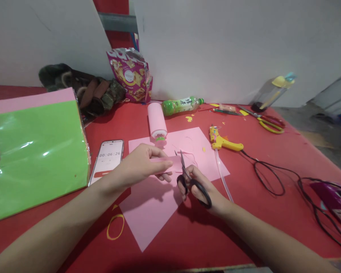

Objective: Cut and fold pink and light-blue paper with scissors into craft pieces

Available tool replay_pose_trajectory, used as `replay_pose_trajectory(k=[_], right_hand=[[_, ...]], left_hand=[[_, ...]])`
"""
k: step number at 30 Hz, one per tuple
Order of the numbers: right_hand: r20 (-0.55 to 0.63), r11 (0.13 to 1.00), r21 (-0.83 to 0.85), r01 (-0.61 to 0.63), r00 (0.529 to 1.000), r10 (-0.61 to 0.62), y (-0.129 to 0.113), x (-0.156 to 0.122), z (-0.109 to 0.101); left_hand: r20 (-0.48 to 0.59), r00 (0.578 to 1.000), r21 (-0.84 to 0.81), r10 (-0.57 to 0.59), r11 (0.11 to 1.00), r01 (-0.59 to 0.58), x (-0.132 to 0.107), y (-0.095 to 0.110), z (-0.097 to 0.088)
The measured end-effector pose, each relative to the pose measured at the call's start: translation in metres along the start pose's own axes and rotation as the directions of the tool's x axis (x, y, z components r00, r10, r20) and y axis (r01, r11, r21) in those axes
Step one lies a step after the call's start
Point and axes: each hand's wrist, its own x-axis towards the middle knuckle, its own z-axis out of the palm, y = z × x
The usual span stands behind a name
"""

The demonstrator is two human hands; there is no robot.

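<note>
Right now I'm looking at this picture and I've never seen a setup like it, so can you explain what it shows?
There's no machine here, just a person's two bare hands, filmed by one camera worn on their head, looking forward and down. The left hand holds a small pink paper piece; the right hand holds black-handled scissors, blades slightly apart beside it. On the red table lie larger pink paper, a phone showing a timer and a yellow glue gun.
</note>
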Motion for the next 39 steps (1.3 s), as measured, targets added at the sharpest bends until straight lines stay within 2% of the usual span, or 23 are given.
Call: replay_pose_trajectory(k=[16, 31, 39], right_hand=[[0.007, 0.997, -0.055, -0.057, 0.998, 0.057, 0.005, -0.002, -0.004], [-0.022, 0.982, -0.076, -0.173, 0.985, 0.172, 0.003, -0.002, -0.004], [0.004, 0.982, -0.045, -0.183, 0.983, 0.184, 0.002, -0.002, -0.004]], left_hand=[[0.021, 1.0, 0.023, -0.02, 1.0, 0.02, 0.0, 0.0, -0.006], [0.159, 0.985, 0.052, -0.059, 0.997, 0.052, -0.001, 0.002, -0.021], [0.174, 0.981, 0.061, -0.08, 0.996, 0.071, 0.003, -0.002, -0.025]])
